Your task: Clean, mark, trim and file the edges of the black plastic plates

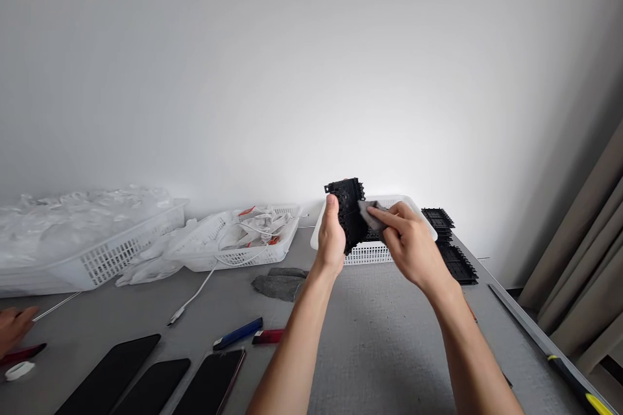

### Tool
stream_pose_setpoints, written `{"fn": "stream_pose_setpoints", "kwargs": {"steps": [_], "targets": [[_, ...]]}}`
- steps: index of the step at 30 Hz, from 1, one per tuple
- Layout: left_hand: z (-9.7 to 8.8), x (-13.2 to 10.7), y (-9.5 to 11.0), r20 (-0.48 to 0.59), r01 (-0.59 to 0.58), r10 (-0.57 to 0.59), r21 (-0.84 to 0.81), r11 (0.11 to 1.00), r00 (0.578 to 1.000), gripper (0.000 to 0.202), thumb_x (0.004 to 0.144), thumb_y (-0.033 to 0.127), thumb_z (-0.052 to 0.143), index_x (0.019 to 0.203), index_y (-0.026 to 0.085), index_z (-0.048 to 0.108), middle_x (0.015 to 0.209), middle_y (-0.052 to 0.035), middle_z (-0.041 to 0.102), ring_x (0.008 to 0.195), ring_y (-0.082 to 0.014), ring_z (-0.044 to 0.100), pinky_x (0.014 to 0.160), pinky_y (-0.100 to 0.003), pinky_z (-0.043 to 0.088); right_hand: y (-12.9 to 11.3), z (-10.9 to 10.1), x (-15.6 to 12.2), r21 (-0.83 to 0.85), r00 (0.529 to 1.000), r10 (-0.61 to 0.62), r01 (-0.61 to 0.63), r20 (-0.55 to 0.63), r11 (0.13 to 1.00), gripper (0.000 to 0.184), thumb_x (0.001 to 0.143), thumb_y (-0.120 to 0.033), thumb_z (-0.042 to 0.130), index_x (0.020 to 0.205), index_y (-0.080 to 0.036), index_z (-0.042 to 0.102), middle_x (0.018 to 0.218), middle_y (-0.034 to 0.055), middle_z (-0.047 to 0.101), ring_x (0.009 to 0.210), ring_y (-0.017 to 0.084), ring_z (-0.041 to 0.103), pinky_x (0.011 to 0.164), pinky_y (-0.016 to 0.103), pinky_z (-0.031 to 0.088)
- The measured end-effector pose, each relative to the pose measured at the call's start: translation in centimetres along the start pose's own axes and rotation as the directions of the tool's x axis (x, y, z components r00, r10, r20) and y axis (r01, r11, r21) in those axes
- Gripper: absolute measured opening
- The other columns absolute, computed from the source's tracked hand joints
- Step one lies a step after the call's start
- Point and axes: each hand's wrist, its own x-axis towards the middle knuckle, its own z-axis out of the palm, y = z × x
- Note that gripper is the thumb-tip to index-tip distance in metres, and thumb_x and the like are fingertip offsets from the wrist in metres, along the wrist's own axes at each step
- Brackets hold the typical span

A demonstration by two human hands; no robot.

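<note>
My left hand [331, 240] grips a black plastic part with toothed edges [351, 207], holding it tilted up above the table with the thumb along its near side. In my right hand [409, 240] is a grey cloth [370, 213], pressed under the fingers against the right side of the black part. Behind both hands stands a white basket [370, 256] with more black plastic inside, mostly hidden. Stacked black toothed parts [457, 264] lie to the right of that basket.
A dark grey cloth [280, 284] lies left of my forearms. White baskets of cables [287, 246] and clear plastic bags [87, 227] line the wall. Phones [211, 382], a blue cutter [238, 334] and a yellow-black handled tool [569, 379] rest on the table. Another person's hand [14, 324] shows at far left.
</note>
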Motion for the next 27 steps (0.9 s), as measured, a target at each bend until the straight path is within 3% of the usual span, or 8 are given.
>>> {"fn": "stream_pose_setpoints", "kwargs": {"steps": [3, 7, 10, 12, 15, 17, 22, 27], "targets": [[0.6, -0.3, 0.3, -0.136, -0.095, 0.097, 0.021, 0.995, 0.986, 0.049, 0.087, 0.059, 0.056, 0.114, 0.020, 0.068, 0.107, -0.0070, 0.075, 0.117, -0.0247, 0.064, 0.097, -0.031, 0.052, -0.4, 1.0, 0.1, -0.021, 0.992, -0.042, 0.045, 0.122, 0.999, 0.045, 0.091, -0.011, 0.041, 0.125, -0.020, 0.068, 0.091, 0.0049, 0.056, 0.071, 0.015, 0.055, 0.066, 0.028, 0.041], [1.4, -0.5, 1.0, -0.242, -0.172, 0.165, -0.008, 0.985, 0.956, 0.046, 0.089, 0.059, 0.050, 0.109, 0.022, 0.069, 0.099, -0.0045, 0.076, 0.112, -0.0223, 0.066, 0.093, -0.029, 0.054, -1.2, 1.3, 0.0, 0.001, 0.983, -0.037, 0.038, 0.181, 0.999, 0.041, 0.089, -0.010, 0.041, 0.112, -0.019, 0.074, 0.086, 0.0036, 0.056, 0.070, 0.014, 0.055, 0.067, 0.027, 0.040], [1.5, -0.4, 0.8, -0.216, -0.170, 0.161, -0.021, 0.985, 0.963, 0.047, 0.089, 0.060, 0.049, 0.111, 0.023, 0.069, 0.099, -0.0044, 0.076, 0.112, -0.0222, 0.067, 0.092, -0.029, 0.055, -1.4, 0.5, -0.2, 0.016, 0.980, -0.007, 0.004, 0.200, 1.000, 0.038, 0.088, -0.010, 0.041, 0.097, -0.018, 0.076, 0.081, 0.0032, 0.056, 0.066, 0.013, 0.053, 0.065, 0.027, 0.040], [1.2, -0.4, 0.5, -0.139, -0.106, 0.103, -0.018, 0.994, 0.985, 0.052, 0.087, 0.064, 0.049, 0.110, 0.021, 0.069, 0.102, -0.0064, 0.075, 0.113, -0.0243, 0.066, 0.093, -0.032, 0.055, -1.4, -0.2, -0.3, 0.042, 0.985, 0.020, -0.027, 0.171, 0.999, 0.038, 0.088, -0.010, 0.040, 0.095, -0.018, 0.077, 0.081, 0.0035, 0.058, 0.065, 0.013, 0.053, 0.064, 0.027, 0.040], [0.8, -0.4, 0.1, -0.021, 0.002, -0.002, 0.001, 1.000, 1.000, 0.059, 0.083, 0.069, 0.051, 0.111, 0.019, 0.069, 0.106, -0.0097, 0.075, 0.115, -0.0272, 0.064, 0.096, -0.036, 0.054, -1.3, -0.6, -0.5, 0.092, 0.999, 0.022, -0.026, 0.049, 0.995, 0.044, 0.089, -0.010, 0.038, 0.113, -0.019, 0.074, 0.085, 0.0044, 0.059, 0.069, 0.014, 0.056, 0.064, 0.027, 0.043], [0.7, -0.5, 0.1, -0.005, 0.017, -0.017, 0.005, 1.000, 1.000, 0.058, 0.082, 0.068, 0.053, 0.109, 0.019, 0.069, 0.107, -0.0098, 0.074, 0.115, -0.0273, 0.065, 0.097, -0.037, 0.053, -1.5, -0.2, -0.5, 0.048, 1.000, -0.007, 0.007, 0.001, 0.999, 0.049, 0.091, -0.012, 0.037, 0.131, -0.020, 0.064, 0.090, 0.0057, 0.059, 0.071, 0.015, 0.056, 0.065, 0.027, 0.044], [1.0, -0.6, 1.3, -0.083, -0.057, 0.052, -0.059, 0.997, 0.995, 0.046, 0.090, 0.059, 0.048, 0.096, 0.019, 0.071, 0.091, -0.0053, 0.076, 0.100, -0.0232, 0.070, 0.092, -0.033, 0.055, -2.4, 1.5, -0.5, -0.251, 0.988, -0.013, 0.051, 0.151, 0.967, 0.057, 0.092, -0.010, 0.036, 0.145, -0.025, 0.049, 0.102, 0.0085, 0.058, 0.064, 0.015, 0.055, 0.056, 0.027, 0.037], [1.0, 0.0, 2.0, -0.144, -0.058, 0.046, -0.082, 0.995, 0.988, 0.046, 0.093, 0.056, 0.043, 0.095, 0.020, 0.071, 0.084, -0.0031, 0.075, 0.086, -0.0192, 0.072, 0.087, -0.031, 0.057, -2.8, 1.3, -0.7, -0.333, 0.965, 0.038, 0.052, 0.259, 0.942, 0.050, 0.092, -0.012, 0.039, 0.135, -0.026, 0.059, 0.093, 0.0064, 0.059, 0.059, 0.015, 0.053, 0.051, 0.028, 0.028]]}}
